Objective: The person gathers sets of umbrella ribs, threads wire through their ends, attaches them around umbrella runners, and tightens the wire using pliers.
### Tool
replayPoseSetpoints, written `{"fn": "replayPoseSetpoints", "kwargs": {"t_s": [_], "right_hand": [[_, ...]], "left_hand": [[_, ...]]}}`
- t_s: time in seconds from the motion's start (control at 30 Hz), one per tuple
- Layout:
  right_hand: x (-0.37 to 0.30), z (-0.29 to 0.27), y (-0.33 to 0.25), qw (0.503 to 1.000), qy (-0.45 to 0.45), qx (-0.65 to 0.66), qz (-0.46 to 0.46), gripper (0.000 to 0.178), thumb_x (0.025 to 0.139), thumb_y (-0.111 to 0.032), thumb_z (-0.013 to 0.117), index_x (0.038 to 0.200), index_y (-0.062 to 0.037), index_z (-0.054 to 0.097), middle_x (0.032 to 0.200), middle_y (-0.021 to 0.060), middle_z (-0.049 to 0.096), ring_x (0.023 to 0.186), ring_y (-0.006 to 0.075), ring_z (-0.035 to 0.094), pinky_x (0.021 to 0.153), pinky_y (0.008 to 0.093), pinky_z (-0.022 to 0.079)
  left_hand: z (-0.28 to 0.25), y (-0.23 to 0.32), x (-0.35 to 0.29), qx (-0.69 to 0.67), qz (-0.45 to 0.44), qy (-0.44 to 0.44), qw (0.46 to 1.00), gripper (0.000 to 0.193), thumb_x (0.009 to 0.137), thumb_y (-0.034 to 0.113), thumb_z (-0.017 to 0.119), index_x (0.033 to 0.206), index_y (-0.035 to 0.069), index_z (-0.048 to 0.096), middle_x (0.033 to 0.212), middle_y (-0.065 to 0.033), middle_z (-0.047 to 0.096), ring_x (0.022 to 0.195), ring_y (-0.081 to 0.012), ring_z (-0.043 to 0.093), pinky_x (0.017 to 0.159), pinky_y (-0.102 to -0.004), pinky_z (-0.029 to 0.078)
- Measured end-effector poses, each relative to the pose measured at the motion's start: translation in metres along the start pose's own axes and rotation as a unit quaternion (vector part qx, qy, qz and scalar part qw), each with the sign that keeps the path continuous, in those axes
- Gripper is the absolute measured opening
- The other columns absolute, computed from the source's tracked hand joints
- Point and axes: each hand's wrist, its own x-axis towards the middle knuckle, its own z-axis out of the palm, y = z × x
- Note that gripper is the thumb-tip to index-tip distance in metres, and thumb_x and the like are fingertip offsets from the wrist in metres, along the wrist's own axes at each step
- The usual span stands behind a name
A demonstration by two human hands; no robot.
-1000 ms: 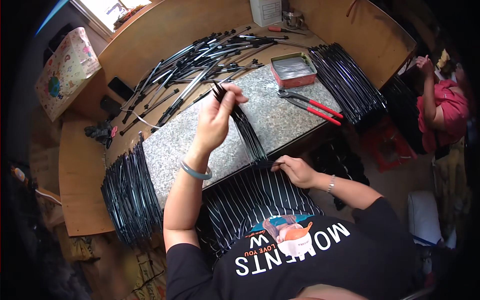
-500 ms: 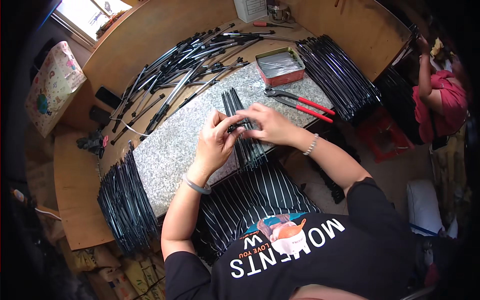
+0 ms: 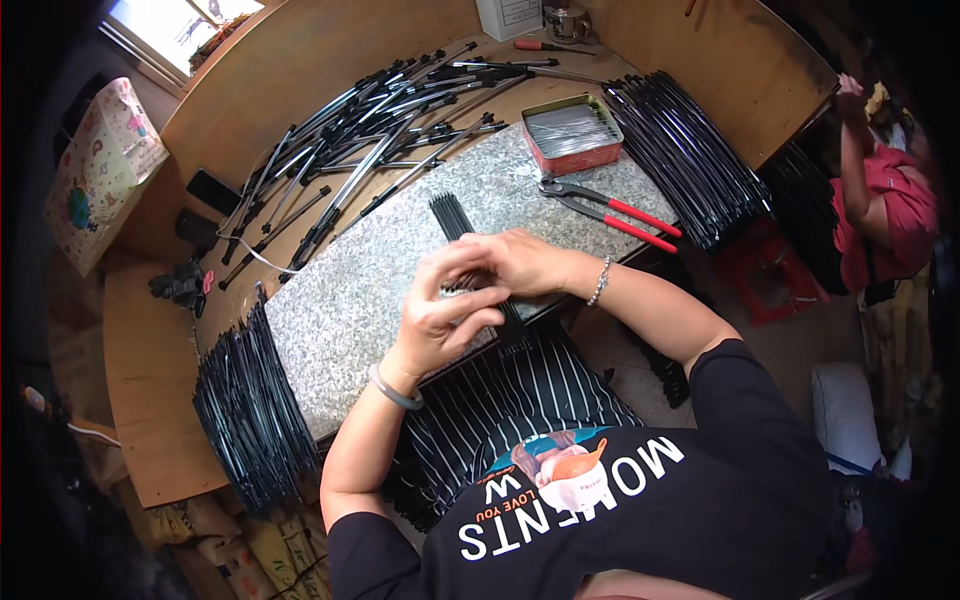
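Black rods [image 3: 462,228] lie bundled at the centre of our stone slab [image 3: 350,300]; our left hand [image 3: 440,320] and right hand [image 3: 515,262] close fingers around them, seemingly gripping; red pliers [image 3: 615,208] rest at two o'clock.

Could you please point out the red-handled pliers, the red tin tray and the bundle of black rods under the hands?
Red-handled pliers [image 3: 612,209]: head view, on the red handles.
Red tin tray [image 3: 588,160]: head view, on its near red wall.
Bundle of black rods [image 3: 452,213]: head view, on the far end beyond the hands.
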Motion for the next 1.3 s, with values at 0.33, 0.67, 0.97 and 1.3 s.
{"fn": "replayPoseSetpoints", "kwargs": {"t_s": [0.33, 0.67, 0.97, 1.3], "right_hand": [[-0.003, -0.134, 0.077, 0.945, 0.147, -0.218, 0.194, 0.017, 0.076, -0.014, 0.064, 0.088, -0.0021, 0.067, 0.079, 0.0109, 0.063, 0.074, 0.0236, 0.06, 0.069, 0.0332, 0.049], [-0.007, -0.139, 0.088, 0.922, 0.198, -0.318, 0.097, 0.013, 0.079, -0.016, 0.062, 0.084, -0.0042, 0.064, 0.082, 0.0094, 0.059, 0.078, 0.0237, 0.057, 0.073, 0.0314, 0.047], [-0.041, -0.071, -0.056, 0.967, 0.18, -0.13, -0.124, 0.014, 0.074, -0.006, 0.068, 0.087, -0.0082, 0.064, 0.07, 0.0024, 0.05, 0.064, 0.0179, 0.048, 0.063, 0.0303, 0.037], [-0.052, -0.064, -0.054, 0.964, 0.2, -0.145, -0.101, 0.016, 0.073, -0.009, 0.068, 0.088, -0.0113, 0.066, 0.067, 0.0003, 0.048, 0.063, 0.0168, 0.046, 0.063, 0.029, 0.034]], "left_hand": [[0.023, -0.007, -0.014, -0.072, -0.071, 0.005, 0.995, 0.05, 0.064, -0.014, 0.049, 0.103, 0.011, 0.067, 0.108, -0.0131, 0.061, 0.093, -0.0281, 0.063, 0.077, -0.0338, 0.052], [0.031, -0.012, -0.01, -0.072, -0.08, 0.018, 0.994, 0.05, 0.067, -0.013, 0.048, 0.106, 0.011, 0.066, 0.107, -0.0107, 0.063, 0.092, -0.0253, 0.063, 0.076, -0.0316, 0.053], [0.034, -0.008, -0.006, -0.059, -0.07, 0.006, 0.996, 0.044, 0.069, -0.011, 0.049, 0.103, 0.011, 0.068, 0.1, -0.0097, 0.065, 0.087, -0.0245, 0.065, 0.075, -0.0302, 0.053], [0.035, -0.006, -0.005, -0.073, -0.091, 0.017, 0.993, 0.042, 0.069, -0.011, 0.051, 0.1, 0.011, 0.069, 0.1, -0.0102, 0.065, 0.088, -0.0247, 0.065, 0.075, -0.0298, 0.053]]}}
